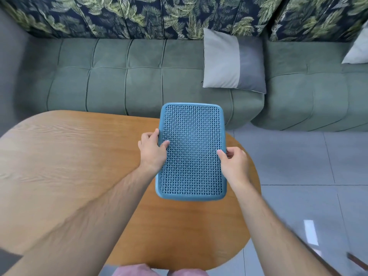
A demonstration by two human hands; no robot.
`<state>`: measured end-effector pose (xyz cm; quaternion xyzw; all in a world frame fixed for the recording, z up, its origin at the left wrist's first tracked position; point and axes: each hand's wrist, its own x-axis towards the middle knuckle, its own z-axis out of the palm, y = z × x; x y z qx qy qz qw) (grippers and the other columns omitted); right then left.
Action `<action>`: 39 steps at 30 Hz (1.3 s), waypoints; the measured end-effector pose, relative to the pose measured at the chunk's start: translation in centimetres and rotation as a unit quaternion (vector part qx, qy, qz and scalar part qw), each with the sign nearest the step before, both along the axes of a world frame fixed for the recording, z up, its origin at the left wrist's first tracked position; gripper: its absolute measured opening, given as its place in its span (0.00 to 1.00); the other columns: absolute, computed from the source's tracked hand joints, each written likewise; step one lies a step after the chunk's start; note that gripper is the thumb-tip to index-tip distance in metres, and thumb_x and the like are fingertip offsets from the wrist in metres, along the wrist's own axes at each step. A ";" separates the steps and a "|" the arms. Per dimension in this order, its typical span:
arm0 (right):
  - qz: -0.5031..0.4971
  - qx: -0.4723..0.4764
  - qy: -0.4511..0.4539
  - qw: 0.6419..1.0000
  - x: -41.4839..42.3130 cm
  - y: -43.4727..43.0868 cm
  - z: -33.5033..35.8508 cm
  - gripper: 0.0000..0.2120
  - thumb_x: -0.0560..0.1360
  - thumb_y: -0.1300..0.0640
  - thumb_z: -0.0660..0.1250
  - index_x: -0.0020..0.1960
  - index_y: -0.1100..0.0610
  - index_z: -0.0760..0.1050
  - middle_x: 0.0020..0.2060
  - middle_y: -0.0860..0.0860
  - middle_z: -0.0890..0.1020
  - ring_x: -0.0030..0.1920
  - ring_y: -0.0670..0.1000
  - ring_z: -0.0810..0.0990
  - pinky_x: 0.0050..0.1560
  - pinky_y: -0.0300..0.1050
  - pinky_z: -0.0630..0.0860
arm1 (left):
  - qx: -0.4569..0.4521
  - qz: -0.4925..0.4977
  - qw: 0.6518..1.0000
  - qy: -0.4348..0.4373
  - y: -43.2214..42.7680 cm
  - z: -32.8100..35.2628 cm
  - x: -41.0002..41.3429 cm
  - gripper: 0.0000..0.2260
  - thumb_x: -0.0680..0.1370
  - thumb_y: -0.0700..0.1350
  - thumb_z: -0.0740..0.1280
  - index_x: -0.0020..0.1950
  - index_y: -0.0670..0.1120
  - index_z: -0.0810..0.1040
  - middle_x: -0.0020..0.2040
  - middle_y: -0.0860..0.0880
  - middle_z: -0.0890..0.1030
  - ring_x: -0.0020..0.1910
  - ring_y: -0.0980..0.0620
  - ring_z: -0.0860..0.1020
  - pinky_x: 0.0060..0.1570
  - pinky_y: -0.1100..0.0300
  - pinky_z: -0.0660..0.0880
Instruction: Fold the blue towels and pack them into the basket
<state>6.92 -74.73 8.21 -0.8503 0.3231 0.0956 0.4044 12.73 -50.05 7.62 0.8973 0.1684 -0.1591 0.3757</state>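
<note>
Sofa (127, 76): green, tufted, runs across the far side, with leaf-print back cushions (139, 14) above it.
Table (69, 156): rounded wood top, near side, its far edge just in front of the sofa.
Floor (298, 166): grey tiles, right of the table.
Basket (193, 136): blue plastic, rectangular with rounded corners, perforated mesh all over. It's held up over the table's right half and not resting on it. The far end overlaps the sofa edge in view. The flat mesh face points at the camera, long axis running away from the person, tilted slightly. Can't tell if that face is the bottom's outside or inside. Contents not visible.
Cushion (221, 60): two-tone grey, on the sofa seat beyond the basket and well apart from it. A second pale one (358, 50) is cut off by the right edge.
Left hand (152, 150): clamped on the basket's left long edge, thumb (164, 144) on the mesh face, fingers curled round the rim.
Right hand (236, 164): clamped on the right long edge, a bit nearer the person than the left. Thumb (221, 154) lies on the mesh, fingers wrap behind the rim.
Both forearms are bare.
Pink fabric (139, 270) at the bottom edge, below the table.
</note>
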 end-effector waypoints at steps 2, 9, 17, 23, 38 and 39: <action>-0.020 0.012 -0.007 1.000 -0.6 0.4 0.4 0.09 0.79 0.50 0.69 0.49 0.55 0.78 0.51 0.51 0.78 0.44 0.43 0.74 0.50 0.42 0.69 | -0.012 0.032 0.999 -0.004 -0.2 0.3 -0.8 0.27 0.81 0.50 0.68 0.78 0.49 0.65 0.61 0.51 0.67 0.62 0.51 0.66 0.69 0.54 0.65; 0.001 0.024 -0.003 1.000 -2.3 0.8 0.9 0.15 0.80 0.48 0.66 0.64 0.53 0.77 0.58 0.50 0.77 0.50 0.46 0.78 0.51 0.40 0.70 | -0.017 0.018 0.999 0.038 -0.1 0.6 -2.9 0.27 0.83 0.54 0.61 0.81 0.56 0.57 0.58 0.52 0.63 0.64 0.49 0.66 0.69 0.53 0.65; -0.028 0.036 0.081 0.996 -9.9 1.5 0.5 0.18 0.79 0.43 0.67 0.55 0.58 0.75 0.50 0.52 0.81 0.49 0.54 0.81 0.47 0.45 0.74 | -0.007 0.045 0.984 0.171 0.5 0.8 -12.1 0.13 0.83 0.54 0.62 0.62 0.48 0.73 0.61 0.44 0.70 0.51 0.43 0.77 0.54 0.49 0.77; -0.106 0.113 0.086 0.984 -10.8 2.5 -0.1 0.16 0.80 0.44 0.67 0.42 0.55 0.72 0.40 0.51 0.82 0.42 0.58 0.85 0.51 0.57 0.82 | -0.128 0.212 0.961 0.123 0.7 0.7 -14.1 0.12 0.77 0.51 0.72 0.48 0.47 0.72 0.49 0.46 0.81 0.47 0.43 0.83 0.52 0.46 0.81; 0.049 -0.150 0.056 0.986 -11.6 3.9 3.2 0.21 0.81 0.45 0.65 0.67 0.57 0.71 0.62 0.55 0.74 0.60 0.58 0.73 0.57 0.54 0.74 | -0.023 0.068 0.987 0.143 1.7 2.7 -13.6 0.18 0.79 0.54 0.69 0.61 0.44 0.71 0.53 0.47 0.78 0.49 0.46 0.80 0.48 0.53 0.76; 0.085 -0.191 0.029 0.977 -11.6 4.6 4.1 0.20 0.82 0.46 0.63 0.68 0.56 0.71 0.62 0.55 0.74 0.62 0.58 0.72 0.58 0.55 0.73 | 0.013 0.022 0.993 0.115 1.9 3.5 -13.5 0.19 0.80 0.54 0.68 0.64 0.44 0.70 0.56 0.46 0.76 0.52 0.45 0.78 0.50 0.52 0.74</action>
